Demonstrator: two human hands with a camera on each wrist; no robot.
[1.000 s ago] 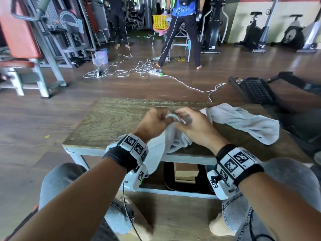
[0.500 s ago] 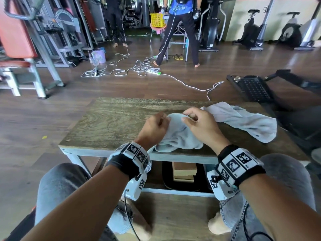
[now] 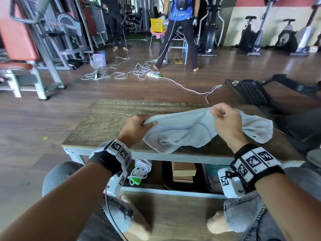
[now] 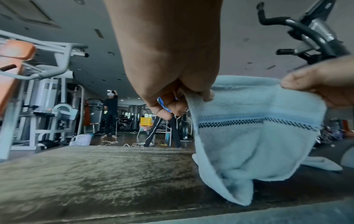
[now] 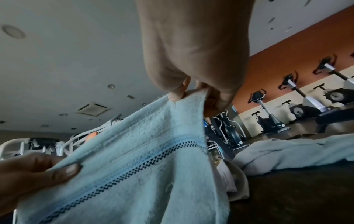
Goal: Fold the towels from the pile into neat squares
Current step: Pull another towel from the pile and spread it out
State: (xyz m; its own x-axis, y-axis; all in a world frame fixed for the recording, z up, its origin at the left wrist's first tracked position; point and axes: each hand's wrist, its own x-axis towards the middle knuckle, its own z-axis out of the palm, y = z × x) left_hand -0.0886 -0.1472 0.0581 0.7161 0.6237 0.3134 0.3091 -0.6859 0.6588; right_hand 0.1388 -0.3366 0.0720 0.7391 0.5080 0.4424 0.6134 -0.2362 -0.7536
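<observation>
The left hand (image 3: 137, 126) pinches one top corner of a pale blue towel (image 3: 182, 131) between thumb and curled fingers; the right hand (image 3: 225, 120) pinches the opposite top corner the same way, thumb against forefinger, with the other fingers folded in. The towel hangs stretched between the two hands above the near half of a low wooden table (image 3: 107, 117) — its top edge taut, its lower part sagging so that the bottom folds rest on the tabletop close to the near edge; a dark checked stripe with a blue band runs across the cloth, plain in the left wrist view (image 4: 249, 121) and again in the right wrist view (image 5: 153, 159). Behind the right hand a second towel (image 3: 258, 129) of the same pale colour lies rumpled on the right side of the table; whether it touches the held one I cannot tell, since the hand covers that spot. Both wrists wear black bands with white marker blocks; the person's knees in grey jeans sit on either side of the table's near edge. Under the table stand a box (image 3: 183, 171) and a coiled white power strip (image 3: 141, 169); beyond the table a white cable (image 3: 182, 86) snakes over the dark wood floor — gym machines and exercise bikes stand round the room, and two people stand at the far end.
</observation>
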